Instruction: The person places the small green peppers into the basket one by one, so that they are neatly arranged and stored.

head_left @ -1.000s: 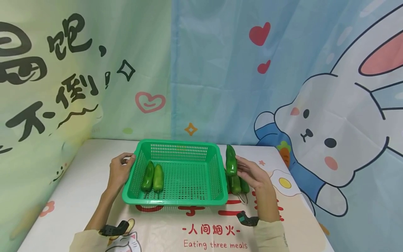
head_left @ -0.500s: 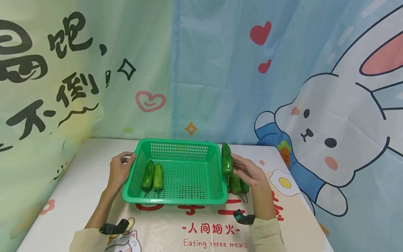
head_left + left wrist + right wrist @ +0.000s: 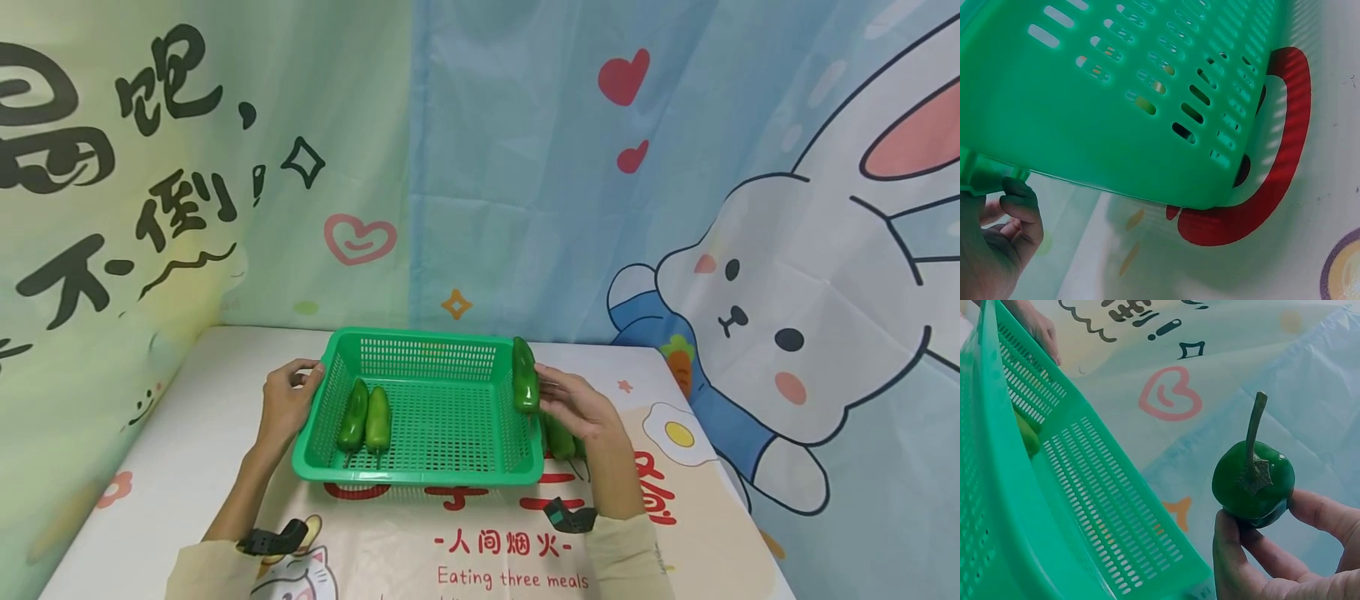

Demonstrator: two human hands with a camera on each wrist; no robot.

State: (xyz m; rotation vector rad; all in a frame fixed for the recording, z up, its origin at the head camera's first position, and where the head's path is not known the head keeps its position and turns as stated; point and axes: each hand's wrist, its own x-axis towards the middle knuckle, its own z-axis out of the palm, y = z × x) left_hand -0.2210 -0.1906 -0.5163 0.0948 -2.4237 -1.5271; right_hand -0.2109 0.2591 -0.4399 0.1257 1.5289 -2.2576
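A green plastic basket (image 3: 442,480) with slotted walls stands on the table. My left hand (image 3: 288,402) grips its left rim; in the left wrist view the fingers (image 3: 1021,209) curl at the rim's edge. Inside the basket, at the left, lie two green peppers, a darker one (image 3: 352,421) and a lighter one (image 3: 378,423). My right hand (image 3: 581,406) pinches another green pepper (image 3: 525,377) over the basket's right rim. From the right wrist view, that held pepper (image 3: 1254,478) shows its stem end, thumb and fingers on either side.
More green peppers (image 3: 558,437) lie on the table just right of the basket, partly hidden under my right hand. The table (image 3: 225,367) has a printed cover. A printed curtain (image 3: 495,167) hangs behind it.
My right hand has moved left with the pepper, from above the peppers on the table to over the basket's right rim. The left hand has stayed at the left rim.
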